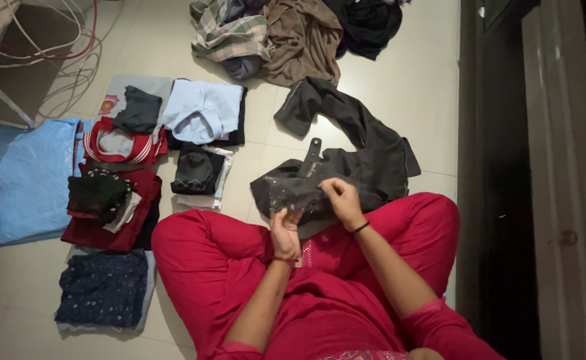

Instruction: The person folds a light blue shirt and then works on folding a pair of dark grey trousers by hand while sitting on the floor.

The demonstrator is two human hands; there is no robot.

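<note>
Hands, left hand, right hand, one black garment

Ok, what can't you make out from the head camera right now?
- Head view: both hands, left hand and right hand, pinch the dark trousers; the fabric hides the fingertips, and the garment's near edge is behind the hands.
- Pile of unfolded clothes: cut off by the top edge.
- Folded stacks: lower layers covered by upper ones.
- Right side: too dark for detail.
</note>
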